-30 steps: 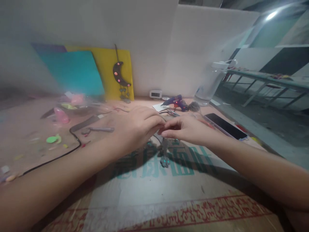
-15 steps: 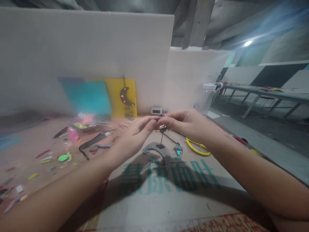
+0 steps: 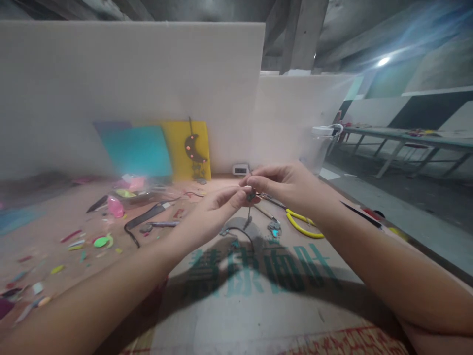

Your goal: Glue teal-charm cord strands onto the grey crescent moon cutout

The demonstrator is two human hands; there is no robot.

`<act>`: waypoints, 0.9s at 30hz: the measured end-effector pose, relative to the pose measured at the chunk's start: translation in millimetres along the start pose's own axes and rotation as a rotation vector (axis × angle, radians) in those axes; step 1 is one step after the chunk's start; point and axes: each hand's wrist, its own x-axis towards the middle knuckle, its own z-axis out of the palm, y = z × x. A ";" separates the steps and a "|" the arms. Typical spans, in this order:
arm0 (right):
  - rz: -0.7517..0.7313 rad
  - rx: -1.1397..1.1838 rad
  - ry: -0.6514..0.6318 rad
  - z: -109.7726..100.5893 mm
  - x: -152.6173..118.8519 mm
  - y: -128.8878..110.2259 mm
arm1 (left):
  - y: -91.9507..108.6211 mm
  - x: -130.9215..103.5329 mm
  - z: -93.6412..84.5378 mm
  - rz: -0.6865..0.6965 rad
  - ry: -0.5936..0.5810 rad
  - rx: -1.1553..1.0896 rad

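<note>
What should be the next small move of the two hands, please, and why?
Perhaps steady the small grey piece with the left hand while the right hand makes only a slight adjustment: both hands' fingertips meet closely around it, and a thin strand hangs below, so it might swing. The fingers partly hide the join.

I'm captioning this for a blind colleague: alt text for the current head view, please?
A left hand and right hand hold a small dark piece above a cluttered table. Nearby lies a yellow-handled tool; behind, a dark crescent ornament shows against a yellow sheet.
</note>
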 end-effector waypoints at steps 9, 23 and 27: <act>-0.080 -0.219 0.019 -4.8 -22.9 -2.5 | 0.0 -7.9 2.6 -0.003 -0.229 0.118; -0.128 -0.337 0.039 -9.7 -39.2 -9.2 | -7.6 -10.3 4.6 -0.062 -0.422 0.261; -0.135 -0.340 0.053 -10.5 -39.0 -10.0 | -28.0 -2.9 3.4 -0.117 -0.450 -0.022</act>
